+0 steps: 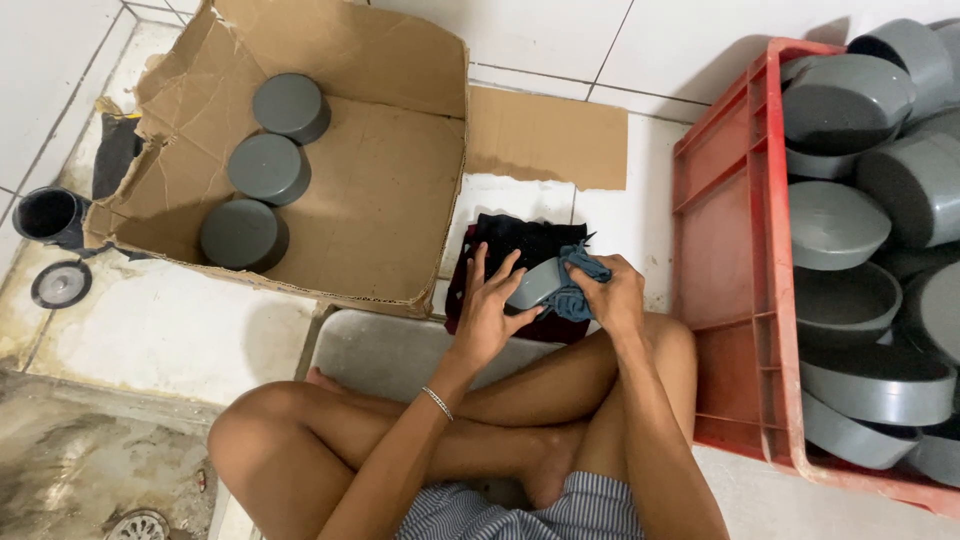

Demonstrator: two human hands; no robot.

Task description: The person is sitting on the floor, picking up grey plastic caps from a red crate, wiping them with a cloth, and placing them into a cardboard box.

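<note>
The person sits cross-legged on the floor, both hands meeting on one grey cap just above the knees. The left hand lies against the cap's near-left side, fingers spread and pointing away from the body, steadying it without a full wrap. The right hand is closed around a blue rag and presses it to the cap's right side. So the hands stand close together with the cap clamped between them; neither is clearly the nearer, since both touch it.

The cap is tilted: its round flat face turns up and toward the left hand, and its short axis runs roughly from left hand to right, leaning upward. Whether its open mouth faces the rag cannot be told, as cloth covers that end.

A dark cloth lies under the hands. To the left, a torn cardboard box holds three caps in a row. To the right, a red crate is piled with more.
</note>
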